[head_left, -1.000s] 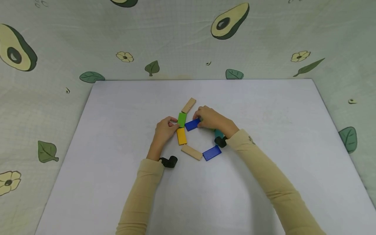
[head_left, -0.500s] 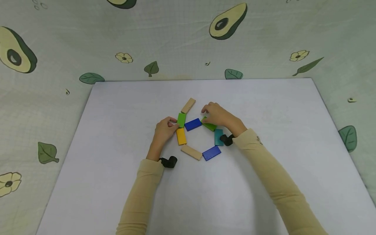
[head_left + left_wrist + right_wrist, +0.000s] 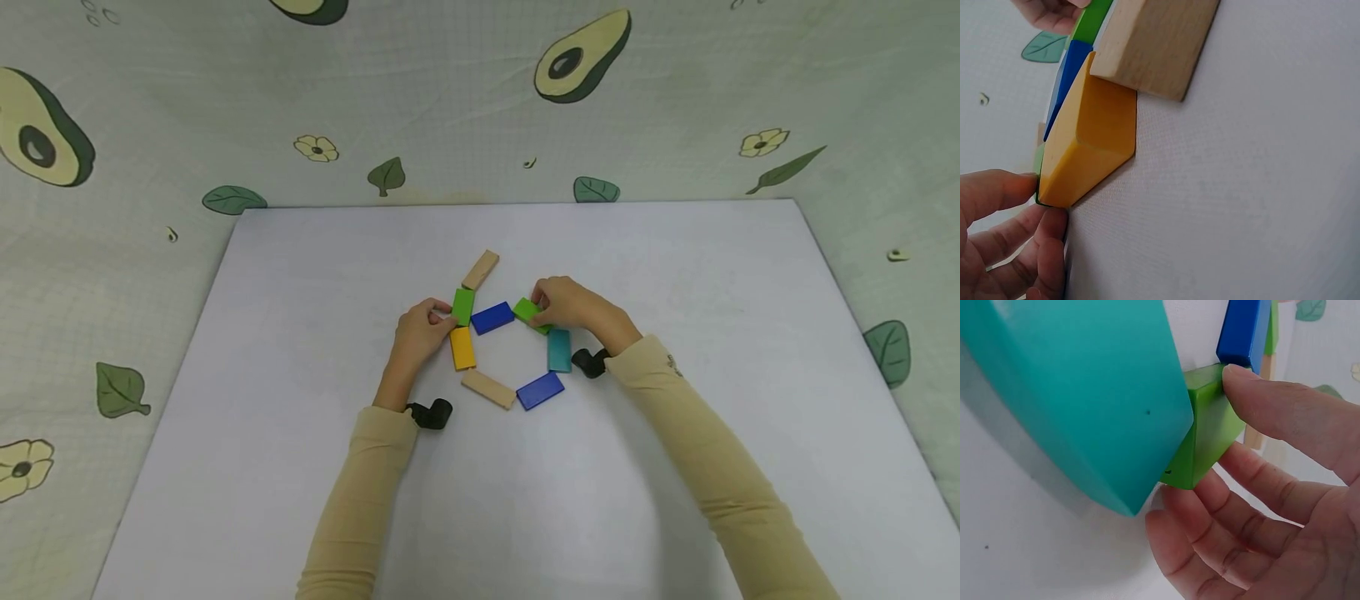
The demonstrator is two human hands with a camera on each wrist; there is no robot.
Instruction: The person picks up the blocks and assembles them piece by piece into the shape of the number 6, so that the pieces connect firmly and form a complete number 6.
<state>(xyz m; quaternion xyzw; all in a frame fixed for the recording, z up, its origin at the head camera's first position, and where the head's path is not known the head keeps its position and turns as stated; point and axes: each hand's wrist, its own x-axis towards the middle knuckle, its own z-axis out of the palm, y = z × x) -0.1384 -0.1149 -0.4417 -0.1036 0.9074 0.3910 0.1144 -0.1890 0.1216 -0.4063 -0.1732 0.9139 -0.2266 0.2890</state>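
Several wooden blocks lie end to end in a ring on the white table. My left hand [image 3: 422, 327] is at the left green block [image 3: 463, 307], thumb and index finger at its left edge. Below that block is a yellow block [image 3: 1107, 119]. On the ring's upper right, my right hand [image 3: 573, 304] holds the right green block [image 3: 1213, 419], thumb on one side and fingers on the other. A blue block [image 3: 492, 317] bridges the two green ones. The teal block [image 3: 1085, 394] adjoins the right green block's lower end.
A plain wood block [image 3: 481, 269] slants up from the left green block. Another plain block [image 3: 489, 389] and a second blue block [image 3: 540, 391] form the ring's near side. Black wrist cameras [image 3: 431, 414] jut out near both cuffs. Avocado-print cloth [image 3: 450, 100] hangs behind the table [image 3: 300, 500].
My right hand has let go of the blue block, lifted and moved right, and now grips the right green block. My left hand stays at the left green block.
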